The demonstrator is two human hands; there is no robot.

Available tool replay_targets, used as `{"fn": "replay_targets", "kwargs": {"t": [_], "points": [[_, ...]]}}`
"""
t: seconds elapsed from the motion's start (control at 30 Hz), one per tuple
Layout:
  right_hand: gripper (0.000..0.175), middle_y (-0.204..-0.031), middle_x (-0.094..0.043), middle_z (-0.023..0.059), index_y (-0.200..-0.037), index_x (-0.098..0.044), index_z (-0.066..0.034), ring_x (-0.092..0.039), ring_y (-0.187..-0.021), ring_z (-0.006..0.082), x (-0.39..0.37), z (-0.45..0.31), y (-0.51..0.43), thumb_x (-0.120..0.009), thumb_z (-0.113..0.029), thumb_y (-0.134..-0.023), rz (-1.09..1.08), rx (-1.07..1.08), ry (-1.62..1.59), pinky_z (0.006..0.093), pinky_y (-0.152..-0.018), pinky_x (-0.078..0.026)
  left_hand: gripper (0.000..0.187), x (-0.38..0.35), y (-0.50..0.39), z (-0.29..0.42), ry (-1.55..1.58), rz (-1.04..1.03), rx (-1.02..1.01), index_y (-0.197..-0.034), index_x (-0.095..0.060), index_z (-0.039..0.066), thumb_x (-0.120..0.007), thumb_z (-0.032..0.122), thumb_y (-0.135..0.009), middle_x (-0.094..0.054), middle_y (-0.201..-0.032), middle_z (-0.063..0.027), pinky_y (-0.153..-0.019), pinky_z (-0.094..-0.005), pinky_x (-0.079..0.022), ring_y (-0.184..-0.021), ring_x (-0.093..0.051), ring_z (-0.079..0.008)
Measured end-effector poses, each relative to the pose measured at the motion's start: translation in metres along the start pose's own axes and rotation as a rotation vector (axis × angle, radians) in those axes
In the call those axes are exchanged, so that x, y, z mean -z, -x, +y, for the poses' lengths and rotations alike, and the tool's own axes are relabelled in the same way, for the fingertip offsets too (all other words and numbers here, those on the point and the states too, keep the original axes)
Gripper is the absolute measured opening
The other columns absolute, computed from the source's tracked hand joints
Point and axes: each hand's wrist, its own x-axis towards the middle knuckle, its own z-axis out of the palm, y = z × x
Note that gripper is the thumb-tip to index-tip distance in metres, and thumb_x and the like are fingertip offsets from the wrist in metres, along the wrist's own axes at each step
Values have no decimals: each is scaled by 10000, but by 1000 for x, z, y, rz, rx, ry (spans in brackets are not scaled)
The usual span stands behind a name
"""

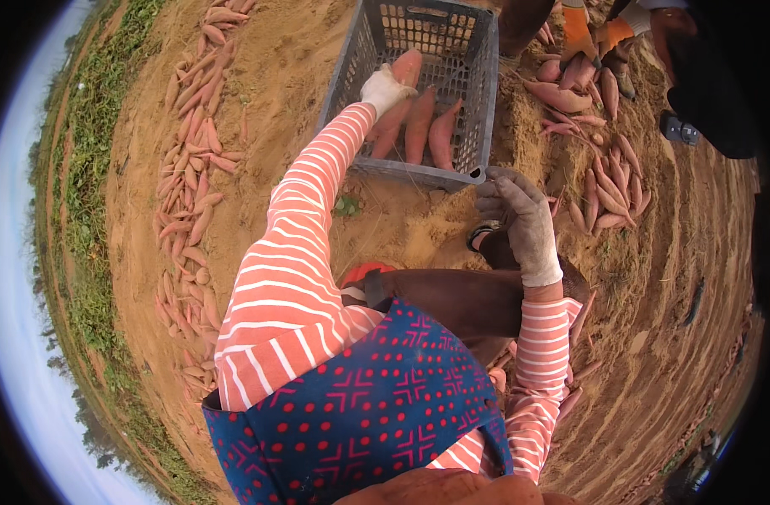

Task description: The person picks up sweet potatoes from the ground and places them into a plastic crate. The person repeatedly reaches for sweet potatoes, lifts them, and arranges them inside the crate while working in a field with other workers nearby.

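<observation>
My left hand (pixel 387 93), in a whitish work glove, reaches into a dark plastic crate (pixel 410 170). Its fingers close around a large sweet potato (pixel 408 67), partly covered by the glove. Beside it in the crate lie more sweet potatoes, including a long one (pixel 418 129) in the middle and a tapered one (pixel 444 137) on the right. My right hand (pixel 516 205), in a soiled glove, is at the crate's near right corner. Its fingers are loosely bent and nothing shows in them; whether they touch the crate is unclear.
A long row of sweet potatoes (pixel 192 170) lies on sandy soil to the left. To the right are heaps of sweet potatoes (pixel 612 186). At upper right, another person's orange-gloved hands (pixel 577 38) work over a heap. Green vines (pixel 88 252) edge the field.
</observation>
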Motion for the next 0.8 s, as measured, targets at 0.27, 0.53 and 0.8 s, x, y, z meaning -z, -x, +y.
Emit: {"fn": "replay_targets", "kwargs": {"t": [0.27,0.53,0.8], "points": [[395,-996,-700,72,-1285,-596,40,-648,-834,130,6,-11,-12,-660,-204,-981,141,38,118,262,-777,-522,1037,-81,-20,-63,-156,-233,421,-1415,-388,-116,-823,509,-712,-579,-1384,-286,-1074,-433,-484,-1290,-590,-373],[399,-894,-681,18,-1225,-643,22,-602,-780,86,6,-6,-20,-744,-197,-908,165,109,369,248,-706,-491,943,-88,-26,-63,-495,-320,261,-1446,-398,-77,-703,577,-840,-591,-1377,-267,-1025,-503,-496,-1278,-597,-389],[463,-964,-687,167,-1212,-612,-37,-673,-882,376,8,1,-13,-701,-358,-890,77,337,1007,452,-772,-535,592,-129,-31,-120,-781,-388,34,-1435,-477,-59,-517,307,-973,-626,-1335,-257,-953,-484,-537,-1196,-650,-389]]}}
